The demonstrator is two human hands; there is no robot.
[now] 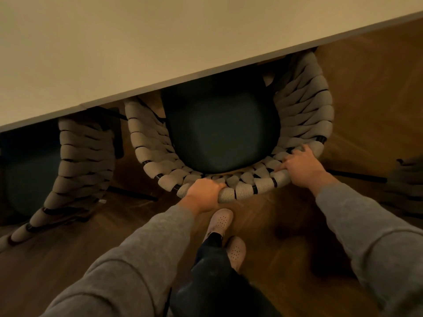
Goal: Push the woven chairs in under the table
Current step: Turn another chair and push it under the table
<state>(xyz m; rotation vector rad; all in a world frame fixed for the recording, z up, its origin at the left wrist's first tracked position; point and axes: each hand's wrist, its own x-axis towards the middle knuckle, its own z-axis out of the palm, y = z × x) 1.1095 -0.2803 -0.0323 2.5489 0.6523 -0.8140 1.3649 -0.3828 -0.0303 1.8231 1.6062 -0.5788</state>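
Over on the left we have a neighbouring chair, its woven back poking out from under the table, its seat tucked beneath the top. Moving in, we see the left hand in a grey sleeve, fingers curled tight round the back rim of the woven chair in the middle. That chair sits part way under. The front of its dark seat cushion is hidden by the table edge, and the curved back is well out over the wooden floor. Two pale shoes stand just behind the back rim. On to the right hand, laid on the same rim farther round, fingers hooked over the top, thumb on the inner weave. At the far right edge we catch a sliver of another chair, too dim to say more.
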